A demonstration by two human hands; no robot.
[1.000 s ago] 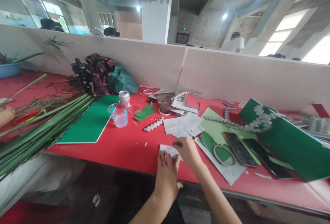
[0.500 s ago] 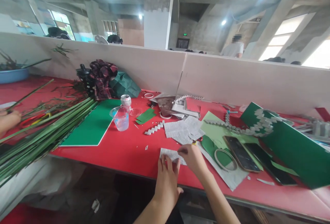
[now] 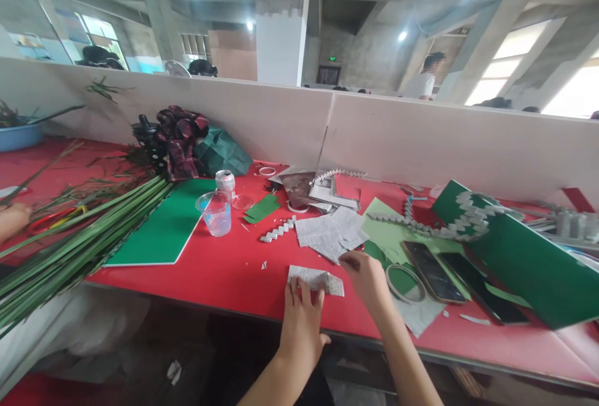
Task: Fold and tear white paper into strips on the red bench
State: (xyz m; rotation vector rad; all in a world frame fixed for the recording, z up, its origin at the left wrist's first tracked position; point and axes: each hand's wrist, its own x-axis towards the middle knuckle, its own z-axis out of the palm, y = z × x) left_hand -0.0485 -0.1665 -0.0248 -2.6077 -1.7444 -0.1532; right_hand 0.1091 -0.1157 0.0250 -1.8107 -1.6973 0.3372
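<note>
My left hand [image 3: 303, 309] rests with its fingers apart on a small folded piece of printed paper [image 3: 333, 284] near the front edge of the red table. The paper's right part is slightly raised. To the upper right, my right hand [image 3: 367, 275] is off that paper, its thumb and index finger together near the lower corner of a pile of printed paper sheets [image 3: 322, 231]; what is between the fingertips is too small to make out. A short folded-paper chain [image 3: 278, 230] lies left of the pile.
Left: long green leaves [image 3: 107, 225], a green board [image 3: 159, 231], a plastic cup [image 3: 218, 216], a can [image 3: 225, 183] and another person's hand [image 3: 14, 220]. Right: a tape ring [image 3: 423, 290], phones [image 3: 433, 272], a longer paper chain [image 3: 449, 231] and a standing green board [image 3: 528, 269].
My right hand has moved up and right, away from the small paper, whose right part now shows. My left hand stays on it. The camera view has shifted slightly.
</note>
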